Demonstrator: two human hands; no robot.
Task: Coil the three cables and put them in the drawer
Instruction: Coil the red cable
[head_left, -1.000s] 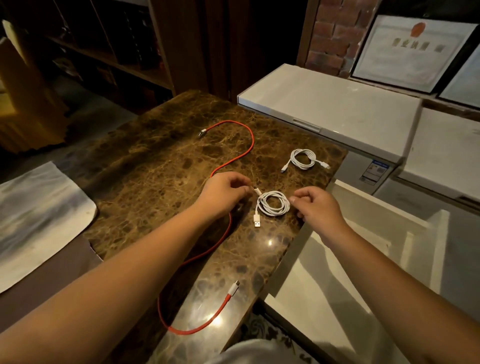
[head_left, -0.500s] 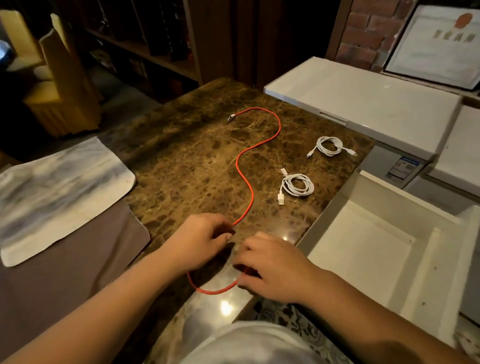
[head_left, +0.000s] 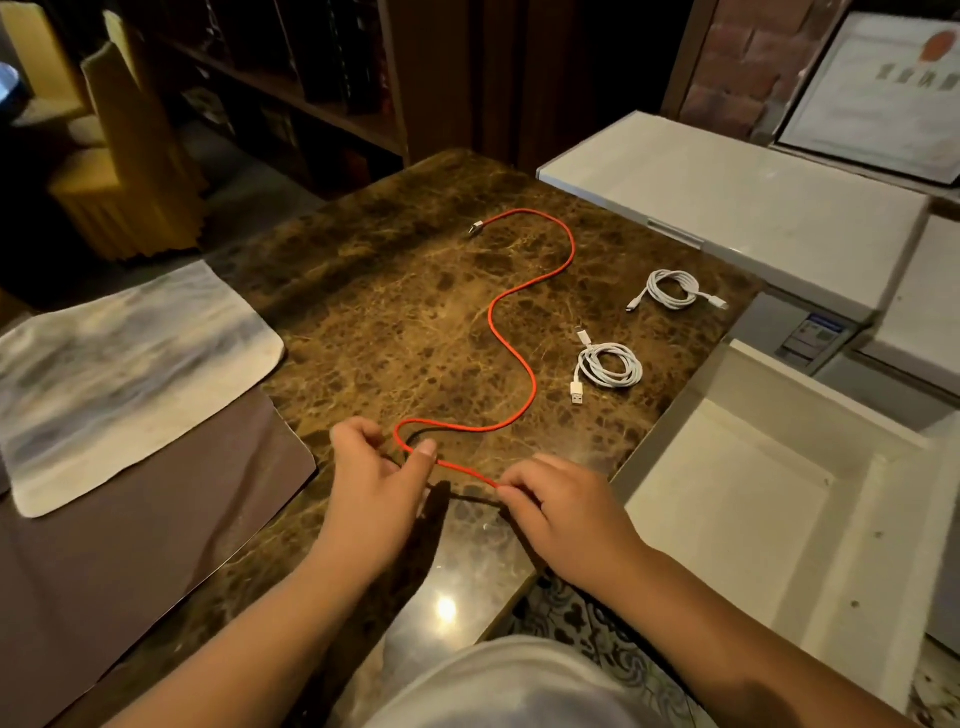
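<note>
Marble desk (head_left: 374, 322); open white drawer (head_left: 769, 499) at its right edge. Red cable (head_left: 519, 353) snakes from far edge to near edge; left hand (head_left: 376, 480) and right hand (head_left: 563, 512) each pinch its near end. Two coiled white cables (head_left: 610, 366) (head_left: 672, 290) lie near the right edge.

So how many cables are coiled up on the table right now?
2. One coiled white cable lies near the table's right edge beside the open drawer; the other coiled white cable lies farther back. The red cable is mostly uncoiled.
</note>
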